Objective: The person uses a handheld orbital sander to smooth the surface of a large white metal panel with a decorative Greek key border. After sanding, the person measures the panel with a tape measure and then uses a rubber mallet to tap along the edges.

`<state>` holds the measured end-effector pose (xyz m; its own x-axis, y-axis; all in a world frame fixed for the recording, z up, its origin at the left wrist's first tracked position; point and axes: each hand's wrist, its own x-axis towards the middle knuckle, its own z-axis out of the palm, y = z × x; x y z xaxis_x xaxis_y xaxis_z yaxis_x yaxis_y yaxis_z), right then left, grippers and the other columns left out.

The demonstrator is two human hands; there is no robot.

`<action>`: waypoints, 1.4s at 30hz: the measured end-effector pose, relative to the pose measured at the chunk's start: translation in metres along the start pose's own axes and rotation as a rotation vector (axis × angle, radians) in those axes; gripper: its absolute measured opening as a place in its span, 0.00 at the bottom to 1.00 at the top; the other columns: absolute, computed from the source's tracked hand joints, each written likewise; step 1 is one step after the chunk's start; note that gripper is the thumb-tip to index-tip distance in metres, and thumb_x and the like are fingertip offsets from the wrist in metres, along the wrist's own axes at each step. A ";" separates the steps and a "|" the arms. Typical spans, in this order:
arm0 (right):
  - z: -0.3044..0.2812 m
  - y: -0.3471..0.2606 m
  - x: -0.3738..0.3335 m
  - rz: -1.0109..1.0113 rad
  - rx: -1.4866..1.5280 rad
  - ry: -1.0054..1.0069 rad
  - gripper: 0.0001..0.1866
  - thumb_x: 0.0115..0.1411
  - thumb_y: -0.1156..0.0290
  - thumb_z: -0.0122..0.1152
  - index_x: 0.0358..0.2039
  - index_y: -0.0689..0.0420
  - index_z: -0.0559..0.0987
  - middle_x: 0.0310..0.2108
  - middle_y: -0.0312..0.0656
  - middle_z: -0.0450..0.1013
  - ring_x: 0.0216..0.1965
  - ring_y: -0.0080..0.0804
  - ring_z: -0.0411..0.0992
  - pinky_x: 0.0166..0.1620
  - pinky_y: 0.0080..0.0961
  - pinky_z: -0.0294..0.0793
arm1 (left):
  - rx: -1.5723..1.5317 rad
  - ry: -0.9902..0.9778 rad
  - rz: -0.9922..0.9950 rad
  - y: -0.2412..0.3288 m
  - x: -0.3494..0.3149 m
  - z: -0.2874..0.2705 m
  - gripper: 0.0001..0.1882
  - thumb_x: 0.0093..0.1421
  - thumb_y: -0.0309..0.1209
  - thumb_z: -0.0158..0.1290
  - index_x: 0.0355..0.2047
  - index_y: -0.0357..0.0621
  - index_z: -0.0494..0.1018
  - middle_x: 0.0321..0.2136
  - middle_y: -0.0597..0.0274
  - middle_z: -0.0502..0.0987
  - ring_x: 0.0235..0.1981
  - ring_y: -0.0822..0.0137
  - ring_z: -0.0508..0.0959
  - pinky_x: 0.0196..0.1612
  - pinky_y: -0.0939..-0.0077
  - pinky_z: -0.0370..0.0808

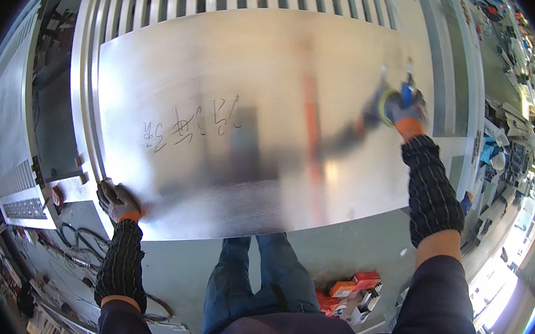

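1. The metal sheet (273, 103) lies in front of me across a pale slatted frame (81, 39), its near edge above my legs.
2. I judge it thin for its breadth: awkward more than crushingly heavy, firm when supported but likely to bow if I lifted one end. The polished face looks slippery and easily scratched; the edges may be sharp.
3. I would hold it at two well-separated edges or opposite corners, gloves on, rather than by the flat middle.
4. My left grip (120, 202) rests at the sheet's near left corner; I cannot tell whether the fingers curl around the edge or only press there.
5. My right grip (410, 111) is closed around a blue tool (407, 94) over the sheet's right side. A yellow-green ring (388, 106) shows beside it; blur hides the tool's exact kind.
6. Counting: one sheet, bearing one patch of dark handwriting (194, 123); one tool in my grasp; two gloved hands. More than ten slats show beyond the far edge.
7. Farther out, one other metal panel (9, 110) stands to my left, dark cables (83, 237) lie on the floor (183, 271), too tangled to count, and at least two red-orange boxes (366, 279) sit right of my legs.
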<state>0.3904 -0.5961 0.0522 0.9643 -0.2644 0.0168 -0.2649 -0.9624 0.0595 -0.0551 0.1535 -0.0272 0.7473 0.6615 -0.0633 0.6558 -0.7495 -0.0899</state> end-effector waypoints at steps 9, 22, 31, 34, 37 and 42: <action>0.030 0.085 -0.023 0.071 0.095 -0.001 0.46 0.55 0.42 0.71 0.68 0.56 0.68 0.58 0.58 0.76 0.58 0.58 0.76 0.60 0.51 0.75 | -0.055 0.019 -0.022 0.020 0.002 -0.009 0.38 0.74 0.49 0.42 0.75 0.38 0.54 0.74 0.41 0.56 0.76 0.42 0.53 0.78 0.46 0.45; -0.024 -0.318 -0.164 -0.447 0.083 0.128 0.40 0.56 0.39 0.63 0.61 0.54 0.73 0.46 0.51 0.78 0.47 0.53 0.78 0.51 0.49 0.77 | -0.101 -0.092 -0.133 0.027 0.002 -0.027 0.40 0.75 0.53 0.39 0.77 0.40 0.51 0.77 0.44 0.51 0.78 0.45 0.47 0.79 0.45 0.40; -0.049 -0.524 -0.300 -0.822 0.283 -0.154 0.22 0.58 0.62 0.61 0.52 0.55 0.79 0.42 0.53 0.78 0.43 0.53 0.77 0.43 0.53 0.74 | -0.064 -0.209 -0.147 0.022 0.002 -0.017 0.44 0.72 0.55 0.41 0.78 0.42 0.45 0.79 0.45 0.43 0.80 0.45 0.39 0.79 0.45 0.31; -0.049 -0.563 -0.367 -0.984 0.179 -0.084 0.32 0.60 0.57 0.62 0.62 0.59 0.72 0.48 0.52 0.75 0.49 0.49 0.75 0.51 0.57 0.70 | -0.081 -0.130 -0.143 0.005 -0.001 -0.011 0.45 0.72 0.56 0.41 0.78 0.40 0.44 0.78 0.44 0.45 0.79 0.47 0.41 0.80 0.47 0.33; -0.054 -0.562 -0.366 -1.023 0.219 -0.329 0.35 0.60 0.53 0.62 0.63 0.59 0.70 0.48 0.51 0.74 0.47 0.47 0.73 0.49 0.52 0.69 | -0.051 -0.065 -0.146 0.005 -0.001 -0.002 0.45 0.73 0.56 0.43 0.78 0.41 0.43 0.78 0.45 0.45 0.79 0.47 0.44 0.80 0.48 0.37; -0.044 -0.454 -0.288 -0.779 0.168 -0.099 0.33 0.59 0.52 0.63 0.60 0.58 0.71 0.46 0.50 0.74 0.45 0.46 0.74 0.48 0.52 0.69 | -0.094 0.030 -0.009 0.022 0.002 0.010 0.41 0.74 0.53 0.43 0.77 0.42 0.49 0.77 0.47 0.49 0.78 0.46 0.48 0.79 0.46 0.42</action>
<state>0.2330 -0.0798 0.0642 0.8698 0.4902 -0.0566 0.4800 -0.8671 -0.1331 -0.0405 0.1390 -0.0391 0.7430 0.6684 -0.0331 0.6689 -0.7434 0.0031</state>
